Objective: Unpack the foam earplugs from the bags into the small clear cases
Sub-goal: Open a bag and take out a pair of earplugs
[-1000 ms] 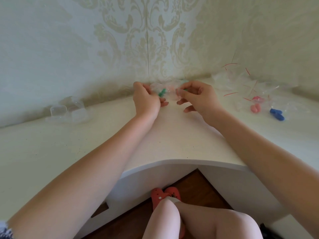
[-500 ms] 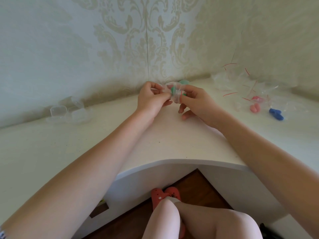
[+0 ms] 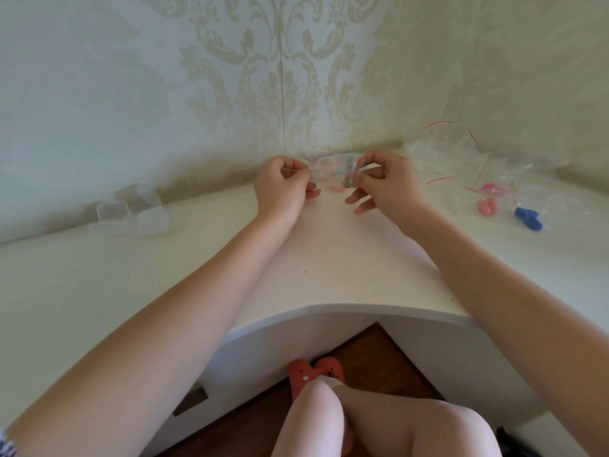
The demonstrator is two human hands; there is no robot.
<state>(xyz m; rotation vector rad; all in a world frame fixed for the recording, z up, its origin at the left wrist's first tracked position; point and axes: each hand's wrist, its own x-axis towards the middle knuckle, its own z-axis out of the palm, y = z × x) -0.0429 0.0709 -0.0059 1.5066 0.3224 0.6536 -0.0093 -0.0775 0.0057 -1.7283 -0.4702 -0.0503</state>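
Bag: a small clear zip bag [image 3: 333, 169] is held above the back of the worktop [image 3: 329, 258], stretched between both hands.
Left hand: the left hand [image 3: 283, 186] pinches the bag's closed end.
Right hand: the right hand [image 3: 385, 183] pinches the red-striped mouth.
Contents: greenish earplugs inside, blurred.
Handling: the film looks thin, light and slippery; the foam is probably soft and springy. Best gripped at the zip lips.
Cases: clear cases [image 3: 131, 214] sit well apart at left.
Pile: more bags [image 3: 468, 159] lie at right.
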